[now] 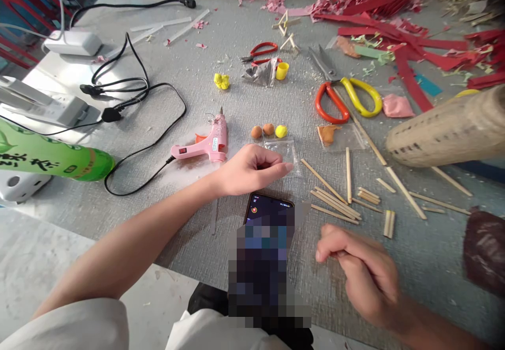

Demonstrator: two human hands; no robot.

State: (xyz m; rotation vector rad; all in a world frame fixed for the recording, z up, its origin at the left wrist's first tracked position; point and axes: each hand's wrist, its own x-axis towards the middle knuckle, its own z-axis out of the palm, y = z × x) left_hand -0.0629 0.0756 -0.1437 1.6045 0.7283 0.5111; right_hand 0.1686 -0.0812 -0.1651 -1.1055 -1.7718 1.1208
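Observation:
My left hand (254, 168) rests loosely curled at the near edge of a small clear plastic bag (290, 153), above the phone. Nothing shows in its fingers. My right hand (361, 271) lies on the table to the right of the phone, fingers folded in, with no object visible in it. The phone (272, 213) has its screen lit and its lower part is pixelated. Beyond my left hand sit two brown clay balls (262, 131) and a yellow clay ball (281, 131). Several thin wooden sticks (335, 203) lie just beyond my right hand.
A pink glue gun (215, 142) lies left with its cord. Scissors (331, 90) with red and yellow handles lie at the right, near a brown cylinder (445, 129). Red paper strips (410, 40) cover the back right. A green bottle (55, 153) and power strips (47, 100) occupy the left.

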